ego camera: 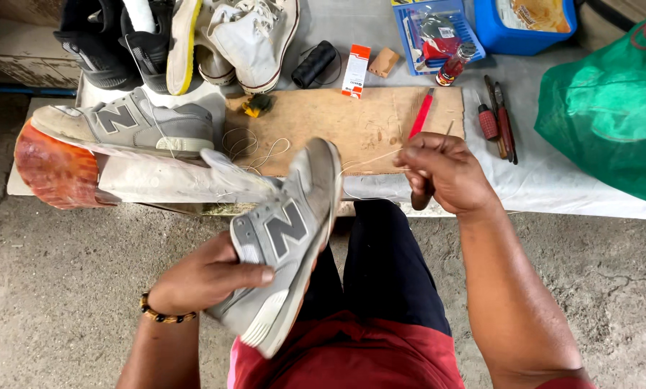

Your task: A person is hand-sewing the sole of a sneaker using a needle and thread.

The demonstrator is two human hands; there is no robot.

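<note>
My left hand grips a grey sneaker by its heel and side, holding it tilted over my lap with the toe pointing away. My right hand is closed around a dark-handled awl and a pale thread that runs taut from the hand to the sneaker's toe edge. A beaded bracelet sits on my left wrist. The matching grey sneaker rests on the low bench at the left.
A wooden board lies on the bench with loose thread, a red-handled tool, a black thread spool and a small box. Other shoes stand behind. Blue containers, screwdrivers and a green bag sit right.
</note>
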